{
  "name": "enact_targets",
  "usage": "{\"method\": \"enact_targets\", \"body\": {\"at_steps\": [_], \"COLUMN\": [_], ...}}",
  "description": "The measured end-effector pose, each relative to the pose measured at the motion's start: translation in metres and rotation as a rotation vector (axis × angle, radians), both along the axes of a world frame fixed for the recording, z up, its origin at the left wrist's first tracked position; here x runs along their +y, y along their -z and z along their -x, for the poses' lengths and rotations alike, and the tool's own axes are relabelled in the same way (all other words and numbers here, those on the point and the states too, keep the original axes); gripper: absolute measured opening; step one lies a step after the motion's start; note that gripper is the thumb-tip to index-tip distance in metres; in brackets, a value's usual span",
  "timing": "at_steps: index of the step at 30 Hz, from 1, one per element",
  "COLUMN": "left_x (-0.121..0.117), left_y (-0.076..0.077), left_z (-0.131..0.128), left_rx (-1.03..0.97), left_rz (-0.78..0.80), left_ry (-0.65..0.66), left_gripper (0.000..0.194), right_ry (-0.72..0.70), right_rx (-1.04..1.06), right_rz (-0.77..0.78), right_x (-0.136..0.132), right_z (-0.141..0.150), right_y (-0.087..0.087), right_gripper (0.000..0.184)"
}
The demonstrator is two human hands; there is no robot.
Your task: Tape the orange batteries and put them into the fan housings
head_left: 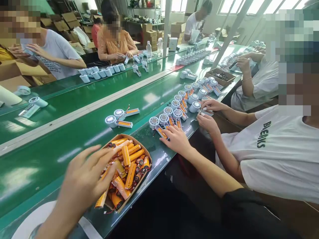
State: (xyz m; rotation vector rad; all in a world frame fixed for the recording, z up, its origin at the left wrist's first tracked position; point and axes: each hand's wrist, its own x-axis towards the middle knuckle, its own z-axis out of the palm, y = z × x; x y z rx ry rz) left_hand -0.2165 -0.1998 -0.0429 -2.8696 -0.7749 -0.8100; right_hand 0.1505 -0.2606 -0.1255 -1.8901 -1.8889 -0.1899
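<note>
Orange cylinders (pixel 131 176) (some ends black), brown box (pixel 144 148), green belt (pixel 74 139), pale blue units (pixel 111 121)

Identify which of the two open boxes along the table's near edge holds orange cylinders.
The near box, by the left hand; the far box holds small dark parts.
</note>
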Motion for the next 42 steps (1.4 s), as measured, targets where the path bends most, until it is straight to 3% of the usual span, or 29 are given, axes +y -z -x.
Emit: {"method": "enact_targets", "body": {"at_steps": [3,6,10,13,16,18,21,23,26,29,32,34,36,38,42], "left_x": [0.050,0.089,0.108,0.104,0.092,0.075,0.026,-0.019,-0.084,-0.130,-0.160,-0.176,-0.187,-0.191,-0.184], "left_y": [0.000,0.011,0.021,0.014,0.001,-0.007,-0.018,-0.022,-0.013,0.016,0.052,0.070,0.081,0.089,0.105], "left_z": [-0.102,-0.179,-0.223,-0.231,-0.229,-0.220,-0.192,-0.168,-0.131,-0.098,-0.074,-0.065,-0.061,-0.061,-0.067], "left_rx": [0.198,0.471,0.670,0.732,0.784,0.778,0.689,0.549,0.231,-0.018,-0.252,-0.406,-0.477,-0.473,-0.545], "left_rz": [-0.049,0.005,0.076,0.146,0.241,0.320,0.317,0.189,0.010,0.055,0.299,0.575,0.802,1.009,1.422], "left_ry": [0.186,0.260,0.178,0.034,-0.066,-0.131,-0.176,-0.134,-0.079,-0.116,-0.098,-0.103,-0.161,-0.189,-0.212], "left_gripper": [0.028,0.036,0.059,0.054,0.048,0.047,0.037,0.021,0.004,0.007,0.035,0.058,0.062,0.050,0.053], "right_ry": [0.056,0.073,0.023,0.004,0.088,0.120,0.043,-0.022,-0.086,-0.150,-0.282,-0.483,-0.727,-0.887,-0.897], "right_rx": [-0.066,0.053,0.317,0.457,0.680,0.926,1.228,1.303,1.272,1.186,1.052,0.910,0.766,0.668,0.641], "right_rz": [0.030,-0.058,-0.201,-0.262,-0.230,-0.069,0.162,0.172,0.074,-0.010,-0.049,-0.084,-0.062,0.050,0.455], "right_x": [0.025,0.027,0.009,-0.005,-0.019,-0.030,-0.051,-0.066,-0.087,-0.103,-0.114,-0.120,-0.123,-0.125,-0.127], "right_z": [0.016,0.017,0.005,0.001,0.007,0.015,0.029,0.042,0.063,0.084,0.096,0.100,0.102,0.102,0.100], "right_y": [0.004,0.015,0.024,0.023,0.021,0.021,0.017,0.011,-0.001,-0.006,-0.001,0.005,0.012,0.017,0.016], "right_gripper": [0.009,0.020,0.021,0.016,0.024,0.039,0.059,0.064,0.059,0.054,0.044,0.036,0.030,0.031,0.035]}}
